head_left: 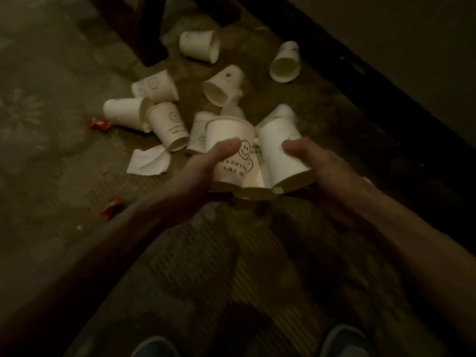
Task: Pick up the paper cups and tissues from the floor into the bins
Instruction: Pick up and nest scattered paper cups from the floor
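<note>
My left hand (203, 166) is curled round a paper cup with a smiley face (229, 140), with the thumb on its front. My right hand (319, 166) grips another cup (280, 148) just beside it. I hold both over the floor (51, 163). Farther out, more cups (199, 46) lie tipped over, toward the floor's far edge by the dark wall (360, 60). A crumpled tissue (148, 159) lies left of my hands, with two red wrappers (99, 124) near it.
</note>
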Demonstrator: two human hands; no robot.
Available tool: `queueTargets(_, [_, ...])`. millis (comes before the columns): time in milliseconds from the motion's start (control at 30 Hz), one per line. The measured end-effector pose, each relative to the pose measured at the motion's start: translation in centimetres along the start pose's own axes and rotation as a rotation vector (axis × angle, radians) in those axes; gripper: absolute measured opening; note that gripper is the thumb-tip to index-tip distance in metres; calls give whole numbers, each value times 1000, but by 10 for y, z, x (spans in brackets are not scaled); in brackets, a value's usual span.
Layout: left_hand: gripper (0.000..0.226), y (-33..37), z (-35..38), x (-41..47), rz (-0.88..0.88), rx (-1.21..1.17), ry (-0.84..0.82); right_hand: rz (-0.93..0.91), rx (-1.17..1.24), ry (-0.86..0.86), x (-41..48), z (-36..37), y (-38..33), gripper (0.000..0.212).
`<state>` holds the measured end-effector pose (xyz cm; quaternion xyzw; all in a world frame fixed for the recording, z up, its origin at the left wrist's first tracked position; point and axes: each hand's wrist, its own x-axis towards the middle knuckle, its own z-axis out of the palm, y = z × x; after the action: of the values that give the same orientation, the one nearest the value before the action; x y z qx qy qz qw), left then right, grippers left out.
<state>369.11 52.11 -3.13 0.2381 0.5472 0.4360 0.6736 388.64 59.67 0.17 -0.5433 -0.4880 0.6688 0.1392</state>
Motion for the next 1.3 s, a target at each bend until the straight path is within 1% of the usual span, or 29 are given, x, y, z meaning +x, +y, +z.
queueTargets(133, [54,49,81,21,93,157,-88,-67,36,202,-50,-66,-32,32])
queueTargets(200, [57,71,124,23,141,225,-170,-114,72,298,-81,-94,-45,39])
queueTargets(267, [58,93,169,22,188,289,-281,-171,113,406,-116,-122,-52,57])
queueTargets(300, [56,101,191,20,212,311,-343,-199,137,456,-136,-137,-53,60])
queueTargets(367, [53,114,233,15,225,355,-483,-261,203,546,-177,-165,-48,55])
queueTargets(433, [55,118,274,7,210,445,-629,-269,283,627,-213,-190,-37,51])
queueTargets(467, [57,116,293,4,207,500,-690,-258,328,658,-227,-201,-29,52])
queueTargets(533, [52,107,331,-1,215,589,-787,-265,417,747,-248,-222,-10,55])
queueTargets(600, [47,92,364,-4,246,637,-847,-280,464,847,-263,-238,5,56])
queueTargets(667, [53,73,386,-2,240,693,-874,-230,450,892,-273,-248,22,55])
queueTargets(767, [69,45,402,5,202,782,-883,-87,340,927,-279,-259,46,55])
queueTargets(867, [90,28,413,10,288,1052,-834,51,114,1024,-280,-267,59,54])
queueTargets(933, [94,24,418,11,345,1207,-826,94,6,1046,-281,-274,65,59])
queueTargets(1000, [90,26,419,11,367,1205,-838,117,-109,1018,-285,-278,71,64])
queueTargets(1033, [93,28,419,11,379,1177,-834,128,-204,1008,-287,-279,74,66])
queueTargets(1100, [106,30,415,11,504,1198,-762,133,-361,985,-292,-280,75,70])
queueTargets(1133, [107,30,413,10,591,1247,-709,132,-405,986,-292,-279,75,75])
queueTargets(1200, [97,34,408,7,722,1293,-642,130,-536,1036,-291,-277,73,85])
queueTargets(1233, [86,37,406,7,746,1268,-635,111,-644,1072,-290,-274,69,86])
queueTargets(1267, [72,42,403,9,753,1232,-638,51,-752,1106,-288,-269,65,81])
queueTargets(1300, [56,47,399,11,766,1198,-640,-38,-832,1128,-285,-262,58,71])
